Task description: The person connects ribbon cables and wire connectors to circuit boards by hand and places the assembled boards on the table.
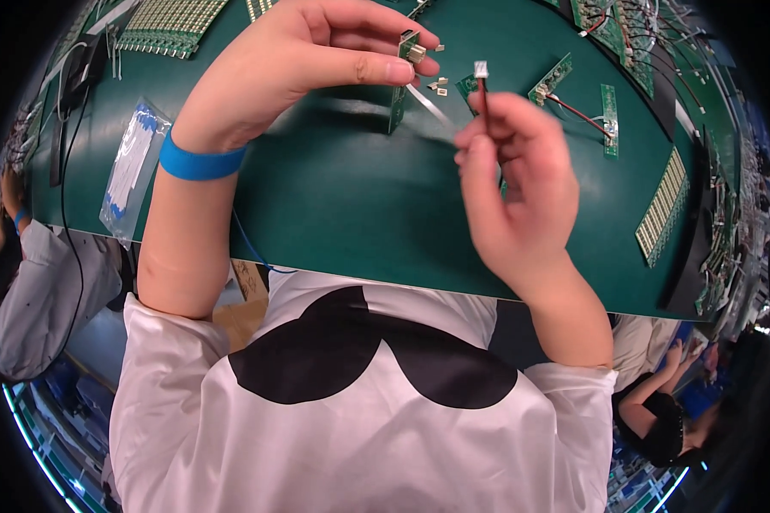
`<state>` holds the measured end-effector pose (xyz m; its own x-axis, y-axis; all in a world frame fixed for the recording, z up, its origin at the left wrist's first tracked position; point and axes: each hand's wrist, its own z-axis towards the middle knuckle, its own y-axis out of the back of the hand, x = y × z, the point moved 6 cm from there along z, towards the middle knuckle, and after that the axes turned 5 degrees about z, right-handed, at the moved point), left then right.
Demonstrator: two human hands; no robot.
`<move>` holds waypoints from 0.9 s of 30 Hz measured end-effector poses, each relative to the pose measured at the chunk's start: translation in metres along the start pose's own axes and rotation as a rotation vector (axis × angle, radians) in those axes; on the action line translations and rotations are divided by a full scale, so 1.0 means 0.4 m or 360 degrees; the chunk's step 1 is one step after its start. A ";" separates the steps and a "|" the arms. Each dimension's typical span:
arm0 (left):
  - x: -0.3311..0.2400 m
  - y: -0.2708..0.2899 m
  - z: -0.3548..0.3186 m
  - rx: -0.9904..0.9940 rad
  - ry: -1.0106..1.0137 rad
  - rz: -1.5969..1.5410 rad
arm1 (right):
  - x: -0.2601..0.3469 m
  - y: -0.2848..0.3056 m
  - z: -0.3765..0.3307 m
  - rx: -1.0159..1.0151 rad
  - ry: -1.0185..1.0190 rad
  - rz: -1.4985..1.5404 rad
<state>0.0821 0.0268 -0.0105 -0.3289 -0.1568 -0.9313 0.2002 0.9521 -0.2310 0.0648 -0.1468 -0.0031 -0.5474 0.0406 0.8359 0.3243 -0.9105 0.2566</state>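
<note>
My left hand (304,64) pinches a narrow green circuit board (397,109) between thumb and fingers, holding it upright above the green table. A small cream socket (417,54) sits on the board's right face. To the right, my right hand (526,167) grips a short dark red and black wire cable (484,107) near its end. The cable's white plug (481,69) points up, apart from the socket. A white strip (430,104) runs between the board and my right fingers; its ends are unclear. Several loose cream connectors (440,86) lie between the hands.
Two boards joined by a red wire, one of them a narrow board (609,121), lie right of my right hand. A board panel (663,205) is near the right edge. At left are a plastic bag of white strips (133,167) and another panel (167,28). People sit at both sides.
</note>
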 end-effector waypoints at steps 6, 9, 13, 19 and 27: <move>-0.018 -0.001 -0.014 -0.0032 -0.0428 0.0609 | -0.011 0.024 0.017 0.0037 -0.0265 0.0439; -0.023 -0.018 -0.019 -0.0032 -0.0476 0.0599 | -0.009 0.052 0.025 0.0039 -0.0296 0.0576; -0.034 -0.030 -0.032 -0.0174 -0.0441 0.0311 | -0.004 0.068 0.040 -0.0084 -0.0208 0.0377; -0.034 -0.041 -0.040 -0.0223 -0.0438 0.0132 | -0.014 0.078 0.044 -0.0020 -0.0200 0.0580; -0.023 -0.083 -0.050 0.0071 -0.0538 0.0339 | 0.035 0.048 0.038 0.0217 0.0084 0.0217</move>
<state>0.0600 0.0020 0.0114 0.0450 -0.0416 -0.9981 0.2734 0.9615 -0.0278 0.0752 -0.1574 0.0210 -0.5299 -0.1039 0.8417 0.4976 -0.8417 0.2094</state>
